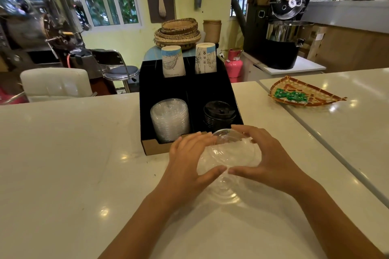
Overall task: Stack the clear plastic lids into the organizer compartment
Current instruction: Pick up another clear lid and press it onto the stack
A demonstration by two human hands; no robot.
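Note:
A pile of clear plastic lids (229, 153) lies on the white counter just in front of the black organizer (164, 88). My left hand (189, 160) cups the pile from the left and my right hand (265, 157) cups it from the right, thumbs almost meeting at the near side. One more clear lid (226, 192) lies flat on the counter below the thumbs. The organizer's front left compartment holds a stack of clear lids (170, 120). Its front right compartment holds black lids (219, 114).
Two stacks of printed paper cups (173, 61) (205, 58) stand upside down in the organizer's back compartments. A woven tray with green packets (303, 92) lies on the counter to the right. A seam (315, 132) separates two counter slabs. Stools stand beyond the counter at left.

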